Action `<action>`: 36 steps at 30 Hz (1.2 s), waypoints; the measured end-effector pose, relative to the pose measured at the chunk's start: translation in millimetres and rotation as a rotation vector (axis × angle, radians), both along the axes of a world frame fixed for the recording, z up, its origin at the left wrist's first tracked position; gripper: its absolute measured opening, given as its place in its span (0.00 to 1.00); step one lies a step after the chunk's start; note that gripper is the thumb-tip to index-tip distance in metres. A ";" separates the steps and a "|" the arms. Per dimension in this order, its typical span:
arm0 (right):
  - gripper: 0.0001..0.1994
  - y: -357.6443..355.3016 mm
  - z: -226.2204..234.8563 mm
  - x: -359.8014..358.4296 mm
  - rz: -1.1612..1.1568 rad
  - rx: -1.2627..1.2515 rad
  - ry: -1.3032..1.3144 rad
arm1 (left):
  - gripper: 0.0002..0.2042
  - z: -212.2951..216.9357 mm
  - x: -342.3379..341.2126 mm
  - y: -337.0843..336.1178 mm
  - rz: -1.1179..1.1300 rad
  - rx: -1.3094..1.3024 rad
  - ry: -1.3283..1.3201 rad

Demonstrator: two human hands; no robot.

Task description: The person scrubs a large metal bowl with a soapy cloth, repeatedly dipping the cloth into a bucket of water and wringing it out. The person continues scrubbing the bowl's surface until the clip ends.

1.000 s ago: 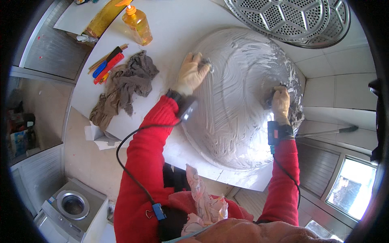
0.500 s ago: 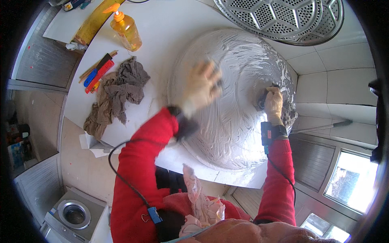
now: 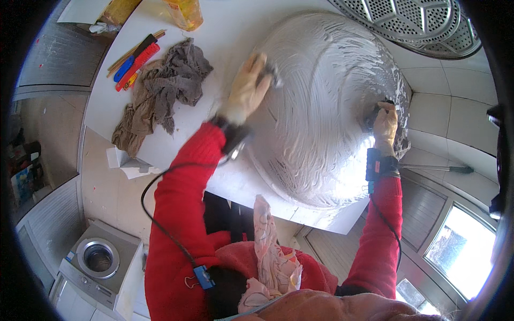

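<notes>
Disc [image 3: 316, 117], large, round and grey, smeared with streaked white foam; head view, centre to right of the frame, lying on a white table [image 3: 227, 29]. Left hand [image 3: 247, 91], at the disc's upper left edge: fingers bent, gripping a small grey pad [image 3: 276, 75] at the rim; the disc spreads out to the right of these fingers. Right hand [image 3: 385, 127], right of centre: fingers closed on a dark pad [image 3: 370, 116], over the foamy right part of the disc, most of which extends to their left. Crumpled grey-brown cloth [image 3: 179, 75], upper left, well apart from the disc. Red brush [image 3: 138, 65], just left of the cloth, beside thin sticks. Amber bottle [image 3: 184, 15], top edge, partly cut off. Perforated metal plates [image 3: 409, 21], upper right. Washing machine [image 3: 97, 258], lower left.
</notes>
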State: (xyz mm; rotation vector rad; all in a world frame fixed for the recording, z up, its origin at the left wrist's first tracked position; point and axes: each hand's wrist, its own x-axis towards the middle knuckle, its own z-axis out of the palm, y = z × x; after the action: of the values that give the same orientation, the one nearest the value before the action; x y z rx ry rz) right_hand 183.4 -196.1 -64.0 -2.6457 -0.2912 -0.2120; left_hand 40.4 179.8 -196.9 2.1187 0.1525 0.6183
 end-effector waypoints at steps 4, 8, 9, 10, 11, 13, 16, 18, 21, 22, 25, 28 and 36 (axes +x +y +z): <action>0.13 0.8 1.2 1.3 -0.026 0.029 0.040 | 0.37 -3.3 -150.2 -90.1 -0.006 -0.085 0.267; 0.14 0.6 2.1 3.3 -0.011 -0.061 0.031 | 0.42 17.8 -217.9 -171.1 -0.052 -0.029 0.324; 0.14 0.2 2.1 3.6 -0.024 -0.041 0.055 | 0.42 22.2 -212.3 -175.5 0.003 -0.013 0.364; 0.14 -0.3 2.1 3.9 -0.015 -0.037 0.052 | 0.43 22.0 -195.7 -165.7 0.068 -0.032 0.282; 0.15 -0.8 2.1 4.3 0.027 -0.032 0.020 | 0.44 20.6 -172.9 -148.0 0.132 -0.095 0.200; 0.15 -1.1 2.3 5.7 0.016 -0.037 0.045 | 0.41 19.5 -127.3 -109.1 0.155 -0.391 0.255; 0.15 -1.4 1.2 8.6 0.060 -0.068 -0.010 | 0.41 23.0 -99.3 -95.6 0.198 -0.295 0.037; 0.15 -1.9 0.0 10.2 0.053 -0.103 -0.012 | 0.44 28.3 -124.3 -130.7 0.182 -0.125 0.210; 0.16 -2.0 -1.1 13.2 0.069 -0.135 -0.016 | 0.45 34.2 -187.5 -208.8 0.200 -0.025 0.106; 0.16 -2.3 -1.7 14.1 0.049 -0.152 -0.004 | 0.45 30.6 -195.2 -217.4 0.199 -0.049 0.168; 0.17 -3.7 -3.8 15.9 0.054 -0.144 -0.004 | 0.41 20.1 -172.4 -194.9 0.208 -0.042 0.166; 0.17 -4.6 -4.5 16.9 0.079 -0.146 -0.006 | 0.35 20.5 -103.7 -118.6 0.172 -0.201 0.065; 0.17 -4.7 -4.0 14.7 0.090 -0.115 -0.046 | 0.36 60.3 -194.6 -229.6 0.114 0.140 0.093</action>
State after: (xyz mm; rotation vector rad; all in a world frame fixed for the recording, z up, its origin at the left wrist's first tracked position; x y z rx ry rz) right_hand 198.1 -200.8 -68.0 -2.7357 -0.4495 -0.2340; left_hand -154.2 -49.7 -136.6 2.2876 0.2909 0.6128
